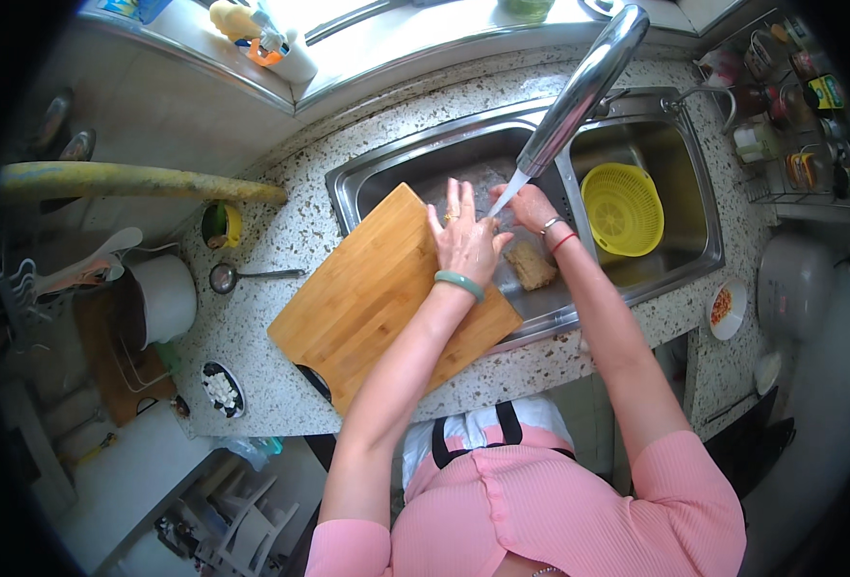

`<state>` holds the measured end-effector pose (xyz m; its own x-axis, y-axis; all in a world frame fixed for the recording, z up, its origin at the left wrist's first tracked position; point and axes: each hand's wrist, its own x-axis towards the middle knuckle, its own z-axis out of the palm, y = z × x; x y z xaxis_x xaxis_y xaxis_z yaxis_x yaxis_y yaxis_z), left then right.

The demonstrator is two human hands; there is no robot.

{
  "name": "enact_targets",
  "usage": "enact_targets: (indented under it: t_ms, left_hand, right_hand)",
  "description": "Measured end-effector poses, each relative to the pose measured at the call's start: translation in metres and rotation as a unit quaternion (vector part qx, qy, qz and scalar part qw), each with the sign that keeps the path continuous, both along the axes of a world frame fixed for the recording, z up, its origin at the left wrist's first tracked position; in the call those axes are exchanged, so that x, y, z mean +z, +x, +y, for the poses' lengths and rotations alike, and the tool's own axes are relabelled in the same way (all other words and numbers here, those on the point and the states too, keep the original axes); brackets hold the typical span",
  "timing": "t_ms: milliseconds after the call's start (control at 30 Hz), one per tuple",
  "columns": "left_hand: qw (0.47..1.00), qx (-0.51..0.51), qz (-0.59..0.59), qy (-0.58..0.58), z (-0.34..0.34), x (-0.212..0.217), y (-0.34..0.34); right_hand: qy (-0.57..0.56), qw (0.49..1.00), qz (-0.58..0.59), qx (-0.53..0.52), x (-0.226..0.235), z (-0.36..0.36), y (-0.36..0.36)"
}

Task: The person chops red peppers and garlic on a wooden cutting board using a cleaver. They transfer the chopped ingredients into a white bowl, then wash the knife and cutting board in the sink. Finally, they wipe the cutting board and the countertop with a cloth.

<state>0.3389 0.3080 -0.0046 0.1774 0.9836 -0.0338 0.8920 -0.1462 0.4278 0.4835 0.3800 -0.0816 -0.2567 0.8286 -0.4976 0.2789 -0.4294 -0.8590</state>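
Observation:
Over the left basin of the steel sink [372,171], my left hand [465,245] is wet, with its fingers spread and nothing in it. It is beside the right edge of a wooden cutting board [367,293] that lies across the sink's front corner and the counter. My right hand [529,207] is at the stream from the chrome faucet [579,96]. Its fingers point left and seem loosely apart, partly covered by the water; I see nothing held. Just below the hands, in the basin, rests a tan, rough block [531,264] like a sponge.
A yellow plastic colander [623,210] sits in the right basin. Left on the counter are a ladle [252,276], a yellow cup [221,225], a white pot [167,298] and a dish of white cubes [223,389]. A small bowl [729,310] and a jar rack [795,173] stand right.

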Motion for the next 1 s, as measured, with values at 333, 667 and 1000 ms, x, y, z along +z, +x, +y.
enact_targets:
  t_ms: [333, 667, 1000]
  left_hand:
    - [0.994, 0.013, 0.043, 0.096, 0.000, -0.008, -0.013]
    - [0.997, 0.040, 0.010, 0.064, -0.002, 0.011, 0.001]
    - [0.987, 0.093, -0.079, 0.103, -0.021, 0.006, 0.003]
  right_hand:
    - [0.234, 0.901, 0.004, -0.365, 0.048, 0.076, 0.086]
    - [0.322, 0.908, -0.049, -0.261, 0.075, 0.063, 0.093]
    - [0.303, 0.867, -0.396, -0.009, 0.106, -0.183, 0.116]
